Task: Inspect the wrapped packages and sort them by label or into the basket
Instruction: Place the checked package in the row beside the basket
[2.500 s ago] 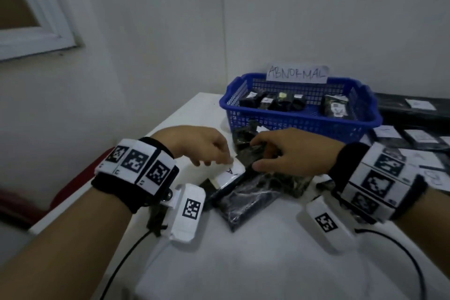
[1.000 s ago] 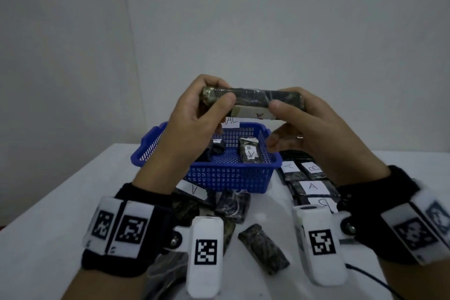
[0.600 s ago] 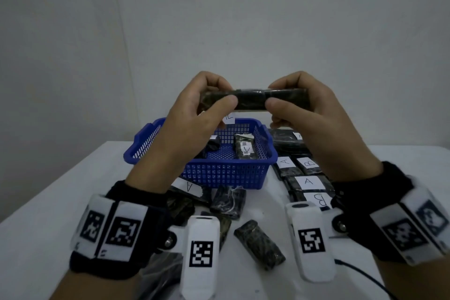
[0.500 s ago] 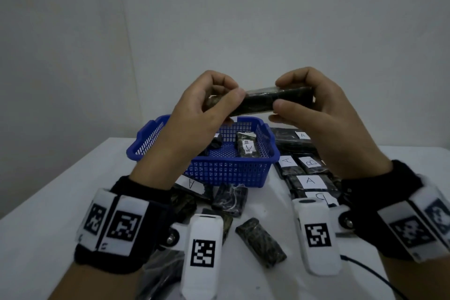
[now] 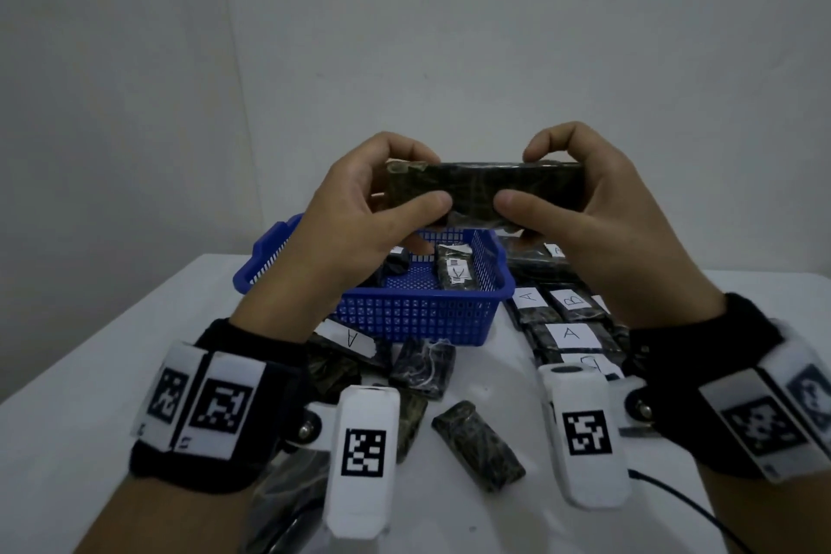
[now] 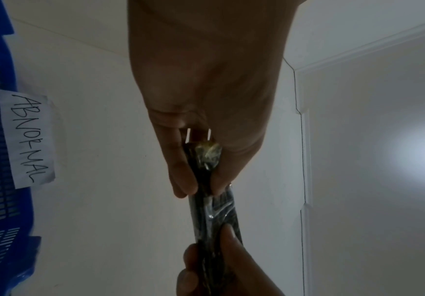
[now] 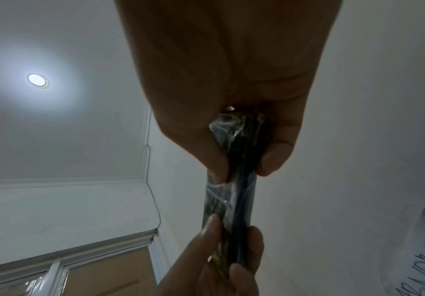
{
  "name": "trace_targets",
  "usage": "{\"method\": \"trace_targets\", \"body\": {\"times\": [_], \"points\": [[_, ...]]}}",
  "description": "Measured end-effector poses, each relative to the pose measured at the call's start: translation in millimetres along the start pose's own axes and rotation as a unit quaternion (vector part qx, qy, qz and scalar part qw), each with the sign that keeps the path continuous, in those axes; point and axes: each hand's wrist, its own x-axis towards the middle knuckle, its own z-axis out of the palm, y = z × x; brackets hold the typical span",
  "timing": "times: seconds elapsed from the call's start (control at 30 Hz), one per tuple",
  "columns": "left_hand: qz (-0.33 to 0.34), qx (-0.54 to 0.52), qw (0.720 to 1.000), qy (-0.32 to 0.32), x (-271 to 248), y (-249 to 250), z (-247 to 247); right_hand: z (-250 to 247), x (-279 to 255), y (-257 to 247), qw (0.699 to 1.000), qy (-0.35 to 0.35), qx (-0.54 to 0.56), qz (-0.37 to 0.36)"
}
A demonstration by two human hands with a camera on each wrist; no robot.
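Two hands, one wrapped package raised for inspection

Left hand (image 5: 359, 211) and right hand (image 5: 598, 211) each pinch an end of the package (image 5: 483, 189), long axis running left-right above the blue basket (image 5: 418, 319); the basket lies directly below, lettered stacks (image 5: 569, 333) nearer the right hand.

Package (image 5: 483, 189) wrapped in glossy, crinkled clear film over a dark mottled surface; basket (image 5: 418, 319) blue perforated plastic; labels (image 5: 570, 334) matt white paper; table (image 5: 67, 396) smooth matt white; wristbands (image 5: 211, 409) black cloth
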Motion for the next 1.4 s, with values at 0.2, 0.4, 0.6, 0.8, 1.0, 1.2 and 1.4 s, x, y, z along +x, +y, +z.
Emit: {"method": "trace_targets", "body": {"times": [0.2,0.4,0.6,0.8,1.0,1.2,1.4], "points": [[0.056,0.044,0.997,0.009,0,3,-3,-2,-1,-4,0.997,-0.015,0.018,0.073],[0.050,0.027,0.998,-0.017,-1,5,-4,-4,2,-1,0.997,-0.005,0.036,0.072],[0.054,0.008,0.999,0.005,1,4,-1,-4,-2,-4,1.000,0.020,-0.011,-0.002],[-0.005,0.026,0.999,0.029,2,-3,2,1,0,0,0.998,0.014,-0.034,-0.054],[-0.035,0.002,0.999,0.036,3,-6,2,-1,2,7,1.000,0.009,-0.022,-0.016],[0.002,0.003,1.000,0.028,2,-4,2,-3,2,6,1.000,0.012,-0.018,-0.018],[-0.017,-0.115,0.993,-0.002,1,4,-4,-17,1,1,0.997,0.060,-0.030,0.028]]}}
